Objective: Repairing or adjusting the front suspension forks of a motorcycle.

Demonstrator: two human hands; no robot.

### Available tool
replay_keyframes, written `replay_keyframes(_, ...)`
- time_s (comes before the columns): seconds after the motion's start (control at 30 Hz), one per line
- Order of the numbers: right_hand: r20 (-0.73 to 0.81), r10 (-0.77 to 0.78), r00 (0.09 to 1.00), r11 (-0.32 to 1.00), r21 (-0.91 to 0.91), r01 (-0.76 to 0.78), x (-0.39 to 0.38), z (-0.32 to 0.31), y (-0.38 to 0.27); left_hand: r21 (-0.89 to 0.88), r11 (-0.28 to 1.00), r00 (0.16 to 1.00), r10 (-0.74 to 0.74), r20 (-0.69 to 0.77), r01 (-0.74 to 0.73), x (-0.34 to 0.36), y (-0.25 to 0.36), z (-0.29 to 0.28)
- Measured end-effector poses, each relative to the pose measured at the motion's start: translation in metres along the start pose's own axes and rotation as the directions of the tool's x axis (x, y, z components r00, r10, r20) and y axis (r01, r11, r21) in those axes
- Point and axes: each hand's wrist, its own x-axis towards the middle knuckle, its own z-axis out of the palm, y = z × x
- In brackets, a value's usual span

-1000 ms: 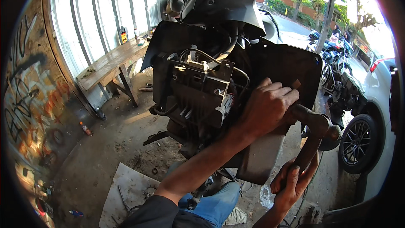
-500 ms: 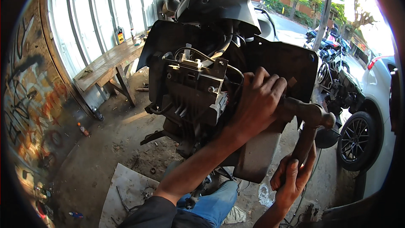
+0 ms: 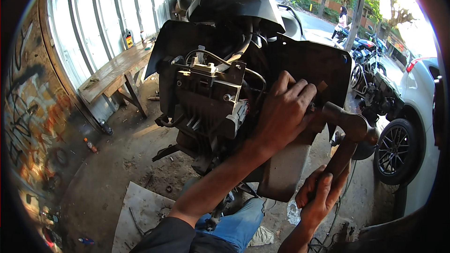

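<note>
Curled fingers of my left hand (image 3: 287, 107) press together beside the right side panel of a partly stripped motorcycle (image 3: 206, 93). Whatever they pinch is mostly hidden; only a small dark bit shows at the fingertips. My right hand (image 3: 321, 192) is wrapped round the handle of a hammer (image 3: 349, 124), which stands upright. Its head is level with my left hand, just right of the fingers, with a small gap between. A dark inner panel (image 3: 307, 65) rises behind my left hand. Left of my forearm sits a finned radiator-like unit (image 3: 201, 98) with hoses and a bracket.
A wooden bench (image 3: 112, 77) with a bottle (image 3: 129, 40) stands along the metal wall at left. A white car (image 3: 419, 112) is close on the right, with parked motorcycles (image 3: 370, 61) beyond. On the floor lies a light sheet (image 3: 140, 215) with tools on it.
The hammer head has drawn back a little to the right, away from my left hand. My left hand keeps its place at the motorcycle. The whole view has shifted slightly.
</note>
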Motion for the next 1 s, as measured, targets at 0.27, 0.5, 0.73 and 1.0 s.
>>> replay_keyframes(0.27, -0.077, -0.021, 0.997, 0.999, 0.033, 0.024, 0.000, 0.003, 0.004, 0.020, 1.000, 0.998, 0.004, -0.065, -0.003, -0.002, -0.004, 0.006)
replay_keyframes(0.5, -0.037, 0.011, 0.999, 0.999, 0.047, -0.010, 0.002, 0.002, 0.005, 0.029, 0.999, 0.999, -0.025, -0.027, 0.026, 0.000, -0.001, 0.002)
replay_keyframes(0.73, -0.054, 0.005, 0.999, 0.999, 0.032, -0.003, 0.000, 0.006, 0.008, 0.023, 0.999, 0.999, -0.032, -0.032, 0.033, -0.001, -0.002, 0.005)
replay_keyframes(1.0, -0.020, -0.028, 0.999, 0.997, 0.073, 0.029, -0.004, 0.000, 0.010, 0.031, 0.998, 0.996, -0.049, -0.074, 0.051, -0.002, 0.000, 0.003)
